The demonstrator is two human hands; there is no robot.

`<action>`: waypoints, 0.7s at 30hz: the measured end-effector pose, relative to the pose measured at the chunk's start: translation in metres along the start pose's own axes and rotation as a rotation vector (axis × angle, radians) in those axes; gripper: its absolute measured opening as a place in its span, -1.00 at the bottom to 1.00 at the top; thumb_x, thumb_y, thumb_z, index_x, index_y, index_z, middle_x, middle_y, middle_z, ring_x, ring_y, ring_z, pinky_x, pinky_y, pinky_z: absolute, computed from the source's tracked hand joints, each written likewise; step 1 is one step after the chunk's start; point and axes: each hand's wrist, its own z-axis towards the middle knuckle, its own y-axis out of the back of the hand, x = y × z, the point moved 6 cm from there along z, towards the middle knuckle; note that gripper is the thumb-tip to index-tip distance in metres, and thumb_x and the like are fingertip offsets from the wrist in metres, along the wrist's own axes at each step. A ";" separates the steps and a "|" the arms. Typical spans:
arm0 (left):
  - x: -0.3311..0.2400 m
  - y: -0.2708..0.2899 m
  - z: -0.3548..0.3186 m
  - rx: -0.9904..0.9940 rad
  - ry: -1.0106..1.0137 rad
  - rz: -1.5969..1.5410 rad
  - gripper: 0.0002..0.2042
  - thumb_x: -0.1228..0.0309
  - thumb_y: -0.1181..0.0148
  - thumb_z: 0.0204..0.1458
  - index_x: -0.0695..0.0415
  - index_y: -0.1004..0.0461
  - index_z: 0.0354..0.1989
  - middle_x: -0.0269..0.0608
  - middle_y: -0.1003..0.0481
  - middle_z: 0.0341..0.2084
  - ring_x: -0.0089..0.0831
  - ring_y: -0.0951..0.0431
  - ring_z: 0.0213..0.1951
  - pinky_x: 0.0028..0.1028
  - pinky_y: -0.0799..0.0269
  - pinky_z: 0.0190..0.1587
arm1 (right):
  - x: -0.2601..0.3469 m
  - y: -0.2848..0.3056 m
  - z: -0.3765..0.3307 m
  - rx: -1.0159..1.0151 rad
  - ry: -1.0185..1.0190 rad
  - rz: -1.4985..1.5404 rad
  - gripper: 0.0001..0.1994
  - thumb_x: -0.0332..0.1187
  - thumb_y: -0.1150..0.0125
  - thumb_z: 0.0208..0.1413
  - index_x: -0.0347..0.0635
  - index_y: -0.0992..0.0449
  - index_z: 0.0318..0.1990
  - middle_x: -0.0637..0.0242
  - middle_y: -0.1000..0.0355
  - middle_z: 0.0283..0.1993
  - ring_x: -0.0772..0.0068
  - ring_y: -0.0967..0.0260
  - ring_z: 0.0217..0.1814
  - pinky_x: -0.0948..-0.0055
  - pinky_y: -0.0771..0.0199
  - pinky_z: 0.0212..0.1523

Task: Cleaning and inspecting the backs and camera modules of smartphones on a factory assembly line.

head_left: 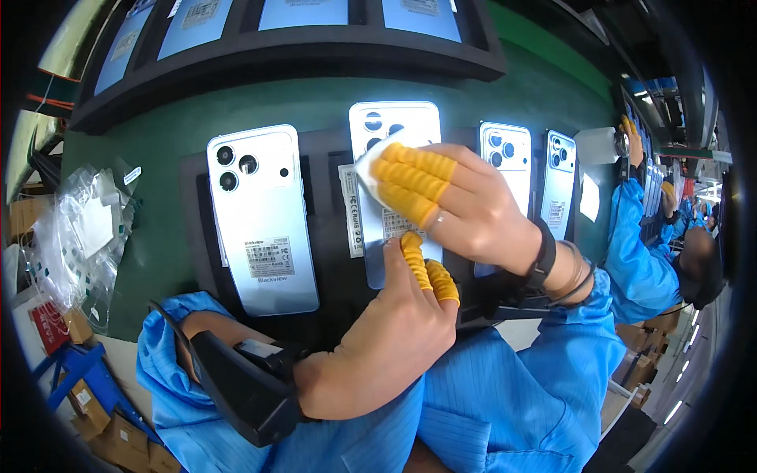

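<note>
A: Which phone's in hand rn?

B: The silver-blue smartphone [394, 181], second in the row, lying back-up on the dark foam tray [323, 229] on the green bench [158, 252]. Camera cluster points away from the person.

A: How'd it handle?

B: Prob light, stiff, glossy back, so slippery & easy to scratch or smudge. Lens area looks like the delicate bit. I'd hold it by the long edges, not the flat back.

A: Hands?

B: Right hand [465, 209] lies flat over the phone's upper back, fingers together, pressing a small white wipe [371, 162] down near the cameras. Yellow finger cots [414, 181] on the fingertips. Not wrapped round anything, just pressing. Left hand [394, 323] comes up from below, two cotted fingertips [422, 264] pinned on the phone's lower part, rest of the fingers curled loosely. Steadying, no real grasp. Hands nearly touch each other.

A: Around it?

B: Another silver-blue phone [264, 221] to the left on the same tray, two more [505, 158] to the right. A second tray of phones [300, 31] sits further back. Clear plastic bags [83, 229] at far left. A co-worker in a blue sleeve [639, 244] works at the right edge.
</note>
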 end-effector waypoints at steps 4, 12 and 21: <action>0.004 0.003 0.000 -0.039 0.016 -0.001 -0.77 0.42 -0.20 -0.13 0.28 -0.50 -0.30 0.16 -0.53 -0.49 0.01 -0.55 -0.25 -0.30 -0.39 0.00 | -0.006 0.008 0.007 0.027 -0.010 0.066 -0.92 -0.51 -0.26 -0.31 -0.19 -0.45 -0.60 0.28 -0.45 -0.52 0.32 -0.43 -0.36 0.32 -0.45 -0.12; -0.002 -0.004 -0.001 0.019 -0.051 0.059 -0.78 0.43 -0.10 -0.06 0.29 -0.49 -0.26 0.37 -0.48 -0.35 0.07 -0.53 -0.17 -0.28 -0.38 0.02 | -0.065 0.051 -0.001 -0.244 -0.325 -0.179 -0.78 -0.61 -0.22 -0.23 -0.23 -0.54 -0.33 0.23 -0.47 -0.44 0.18 -0.40 -0.37 0.36 -0.41 -0.23; 0.002 -0.003 -0.002 0.033 -0.028 -0.036 -0.79 0.46 -0.11 -0.06 0.30 -0.49 -0.26 0.37 -0.48 -0.33 0.06 -0.53 -0.16 -0.26 -0.37 0.04 | -0.051 0.032 0.001 0.241 -0.354 0.244 -0.82 -0.61 -0.18 -0.29 -0.26 -0.56 -0.43 0.12 -0.50 -0.39 0.17 -0.43 -0.38 0.36 -0.44 -0.29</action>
